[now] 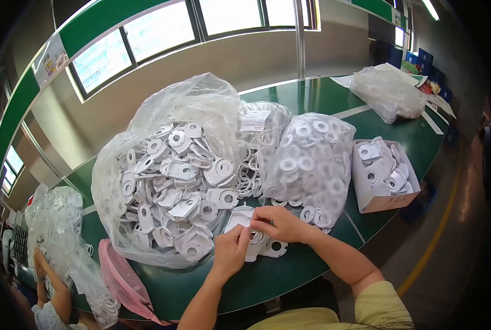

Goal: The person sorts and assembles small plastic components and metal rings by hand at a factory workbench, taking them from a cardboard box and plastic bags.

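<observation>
Near edge of the long dark-green smooth-topped surface [311,263], just right of the big heap: the white moulded-looking plastic part with a round hole [255,238] sits between both hands. Left hand [231,253]: thumb and fingers pinched in on the part's left side. Right hand [281,223]: grip closed on it from above right, fingertips bent in. Fingers cover most of it, so can't tell its full outline, or whether it's one piece or two mated.

Just beyond the hands, a white tray-like plastic piece with a raised rim [240,216]; can't tell if it's touching the held part. A flat white plastic plate with a round hole [276,248] lies beside the right hand, on the surface.

Handling, my read: light, stiff, thin-walled. Probably slick, given the smooth finish. Won't sag, but thin rims and small edge features could chip or snap if levered. Best hold: thumb and forefinger on opposite outer edges, or across the rim around the hole; keep force off thin tabs.

Similar pieces pile loosely in the large clear plastic bag [110,176] at left; they overlap, so expect snagging, lift singly. The white plastic rings in the frosted bag [289,163] look light too; pinch across the band.
</observation>
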`<state>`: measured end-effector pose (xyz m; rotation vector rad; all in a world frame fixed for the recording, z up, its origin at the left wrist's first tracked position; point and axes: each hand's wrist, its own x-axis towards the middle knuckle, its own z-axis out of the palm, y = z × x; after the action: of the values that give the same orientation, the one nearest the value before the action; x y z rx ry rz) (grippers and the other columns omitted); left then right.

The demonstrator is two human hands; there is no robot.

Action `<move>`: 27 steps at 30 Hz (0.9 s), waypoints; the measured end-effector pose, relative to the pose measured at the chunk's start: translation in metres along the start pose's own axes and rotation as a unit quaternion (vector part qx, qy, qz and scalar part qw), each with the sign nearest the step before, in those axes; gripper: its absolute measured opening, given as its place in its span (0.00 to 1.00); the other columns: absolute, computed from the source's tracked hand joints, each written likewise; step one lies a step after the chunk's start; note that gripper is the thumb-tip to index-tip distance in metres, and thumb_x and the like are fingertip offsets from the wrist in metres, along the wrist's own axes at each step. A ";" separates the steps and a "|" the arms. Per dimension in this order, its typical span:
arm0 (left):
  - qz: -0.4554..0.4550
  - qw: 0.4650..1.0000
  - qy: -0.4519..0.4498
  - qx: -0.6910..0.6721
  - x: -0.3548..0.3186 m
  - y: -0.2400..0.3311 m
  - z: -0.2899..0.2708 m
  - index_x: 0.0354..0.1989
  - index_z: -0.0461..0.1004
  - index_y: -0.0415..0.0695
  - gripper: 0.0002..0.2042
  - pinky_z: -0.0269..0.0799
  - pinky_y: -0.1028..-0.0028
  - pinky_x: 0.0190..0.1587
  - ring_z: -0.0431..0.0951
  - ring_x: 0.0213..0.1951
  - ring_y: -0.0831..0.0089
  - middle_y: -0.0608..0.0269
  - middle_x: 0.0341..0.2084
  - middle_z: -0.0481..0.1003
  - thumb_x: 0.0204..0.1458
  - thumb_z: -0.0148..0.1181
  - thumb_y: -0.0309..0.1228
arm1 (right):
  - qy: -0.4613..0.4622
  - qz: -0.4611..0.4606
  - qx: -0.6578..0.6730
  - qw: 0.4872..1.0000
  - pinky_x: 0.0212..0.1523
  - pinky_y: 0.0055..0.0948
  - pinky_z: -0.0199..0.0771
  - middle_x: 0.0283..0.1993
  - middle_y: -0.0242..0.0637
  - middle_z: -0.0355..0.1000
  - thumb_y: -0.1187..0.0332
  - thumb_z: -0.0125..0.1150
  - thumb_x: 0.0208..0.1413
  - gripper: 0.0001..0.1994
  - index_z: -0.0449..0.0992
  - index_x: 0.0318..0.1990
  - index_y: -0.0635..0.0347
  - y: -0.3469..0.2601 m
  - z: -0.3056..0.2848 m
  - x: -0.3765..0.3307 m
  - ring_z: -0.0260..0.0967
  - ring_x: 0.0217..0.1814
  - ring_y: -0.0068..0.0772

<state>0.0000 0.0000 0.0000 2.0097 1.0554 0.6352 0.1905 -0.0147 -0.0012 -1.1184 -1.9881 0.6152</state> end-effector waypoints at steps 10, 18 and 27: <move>0.024 0.914 0.069 -0.398 0.003 0.007 0.025 0.42 0.63 0.40 0.12 0.71 0.75 0.40 0.72 0.39 0.77 0.64 0.37 0.69 0.61 0.39 0.36 | 0.131 0.162 0.321 0.924 0.31 0.16 0.64 0.30 0.27 0.71 0.66 0.53 0.58 0.10 0.74 0.36 0.65 0.000 0.007 0.005 0.63 0.31 0.12; -0.012 0.954 -0.019 -0.300 0.008 -0.015 0.005 0.41 0.68 0.40 0.13 0.66 0.79 0.31 0.69 0.34 0.82 0.70 0.32 0.70 0.60 0.41 0.36 | 0.058 0.036 0.139 0.988 0.34 0.20 0.66 0.28 0.34 0.72 0.72 0.54 0.55 0.06 0.74 0.35 0.65 -0.005 0.005 0.003 0.66 0.31 0.18; 0.035 0.995 0.031 -0.091 0.007 -0.014 0.002 0.29 0.70 0.36 0.14 0.61 0.74 0.23 0.66 0.19 0.76 0.59 0.17 0.70 0.58 0.45 0.35 | 0.066 0.043 0.175 0.981 0.31 0.22 0.66 0.26 0.34 0.71 0.70 0.58 0.52 0.07 0.73 0.33 0.65 -0.002 0.013 0.001 0.65 0.27 0.20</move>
<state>-0.0013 0.0106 -0.0120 1.8854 0.9315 0.8053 0.1791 -0.0151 -0.0071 -1.0026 -1.6467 0.8735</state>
